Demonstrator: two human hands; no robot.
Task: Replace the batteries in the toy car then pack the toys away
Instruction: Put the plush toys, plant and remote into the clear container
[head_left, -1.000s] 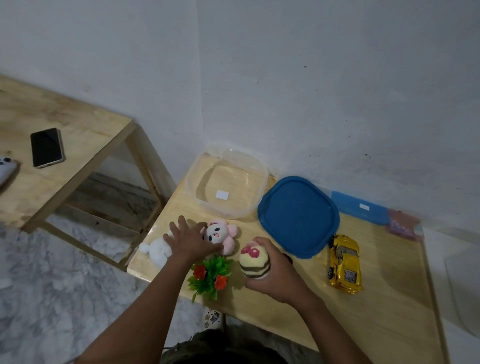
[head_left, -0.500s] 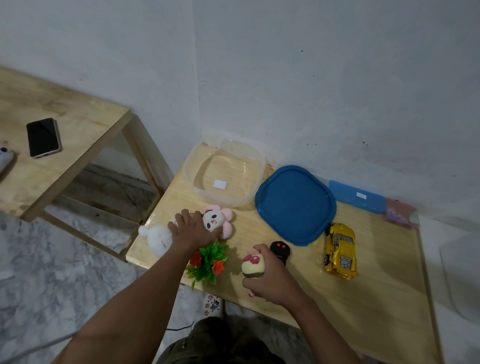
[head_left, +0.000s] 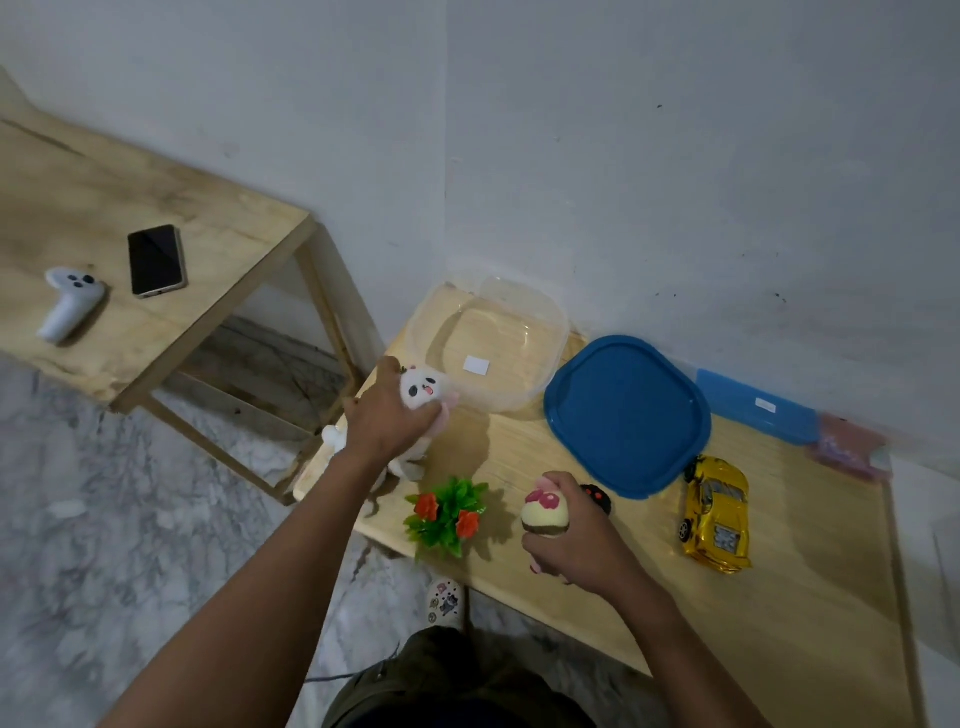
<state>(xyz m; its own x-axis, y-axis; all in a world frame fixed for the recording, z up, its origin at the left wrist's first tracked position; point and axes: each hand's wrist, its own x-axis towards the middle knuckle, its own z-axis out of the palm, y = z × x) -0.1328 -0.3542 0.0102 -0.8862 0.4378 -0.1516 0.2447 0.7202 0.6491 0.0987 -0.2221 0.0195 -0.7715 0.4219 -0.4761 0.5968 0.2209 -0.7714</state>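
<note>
My left hand (head_left: 387, 418) grips a white and pink plush toy (head_left: 426, 391), lifted off the table beside the clear plastic container (head_left: 550, 332). My right hand (head_left: 569, 540) holds a cream squishy cake toy (head_left: 545, 512) above the table's front part. The yellow toy car (head_left: 717, 512) lies on the table at the right. A small black remote (head_left: 597, 498) sits just behind my right hand, partly hidden. The blue lid (head_left: 626, 415) lies flat next to the container.
A green plastic plant with red flowers (head_left: 449, 512) stands between my hands. A white fluffy toy (head_left: 335, 439) lies at the table's left edge. A blue flat box (head_left: 753, 405) and a pink packet (head_left: 847, 447) sit by the wall. A second table at left carries a phone (head_left: 156, 260) and a white controller (head_left: 67, 306).
My left hand has lifted the plush toy off the table and moved it toward the container. My right hand keeps holding the squishy cake toy near the remote.
</note>
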